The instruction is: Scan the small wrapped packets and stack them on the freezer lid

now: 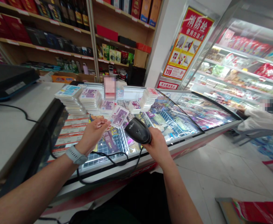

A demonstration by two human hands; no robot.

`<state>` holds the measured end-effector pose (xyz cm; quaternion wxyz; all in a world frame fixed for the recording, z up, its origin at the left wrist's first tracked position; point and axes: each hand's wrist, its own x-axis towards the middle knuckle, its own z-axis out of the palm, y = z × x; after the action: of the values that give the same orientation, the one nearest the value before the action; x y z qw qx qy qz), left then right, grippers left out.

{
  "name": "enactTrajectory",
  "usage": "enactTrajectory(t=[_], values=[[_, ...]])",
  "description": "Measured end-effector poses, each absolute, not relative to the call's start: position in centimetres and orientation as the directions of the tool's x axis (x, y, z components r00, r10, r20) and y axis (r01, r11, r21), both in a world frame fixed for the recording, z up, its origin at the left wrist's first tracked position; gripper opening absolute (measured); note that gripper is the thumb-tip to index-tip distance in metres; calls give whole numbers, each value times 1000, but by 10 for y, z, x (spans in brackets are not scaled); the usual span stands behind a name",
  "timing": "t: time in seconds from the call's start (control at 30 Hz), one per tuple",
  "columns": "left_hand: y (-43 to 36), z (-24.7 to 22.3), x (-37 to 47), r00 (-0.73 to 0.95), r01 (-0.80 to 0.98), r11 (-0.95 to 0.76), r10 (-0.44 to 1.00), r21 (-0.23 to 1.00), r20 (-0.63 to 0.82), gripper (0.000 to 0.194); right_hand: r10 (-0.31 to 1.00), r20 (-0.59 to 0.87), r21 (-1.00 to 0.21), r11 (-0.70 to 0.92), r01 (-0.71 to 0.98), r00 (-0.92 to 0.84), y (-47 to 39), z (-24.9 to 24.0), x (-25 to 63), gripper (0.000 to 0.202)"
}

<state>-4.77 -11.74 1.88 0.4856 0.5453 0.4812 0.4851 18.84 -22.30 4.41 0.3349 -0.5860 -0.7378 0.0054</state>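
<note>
My left hand (93, 133), with a grey watch on its wrist, pinches a flat white pack with a purple label (119, 117) by its near left corner. My right hand (159, 146) grips a black barcode scanner (137, 130), whose head points left, close beside that pack. Behind them, similar packs stand in piles on the glass-topped chest freezer (179, 141): a blue-labelled stack (71, 96), a purple-labelled stack (91, 101) and a red-labelled stack (149, 99). Lower piles lie between these.
The scanner's black cable (110, 160) loops over the freezer's front edge. A pale counter (15, 130) with a black device (9, 81) is at left. Price sheets (72, 129) lie on the glass. Shelves stand behind; a person in white (259, 116) sits at far right.
</note>
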Motion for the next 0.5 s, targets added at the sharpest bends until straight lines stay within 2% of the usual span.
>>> enactTrajectory(t=[0.3,0.5], values=[[-118,22,-48,69,78,-51,997,996,46,54,851,512,-336,323,885,-116,-222,40,188,11],[-116,19,-48,73,62,-45,996,997,40,55,872,484,-309,248,918,-72,-226,41,186,18]])
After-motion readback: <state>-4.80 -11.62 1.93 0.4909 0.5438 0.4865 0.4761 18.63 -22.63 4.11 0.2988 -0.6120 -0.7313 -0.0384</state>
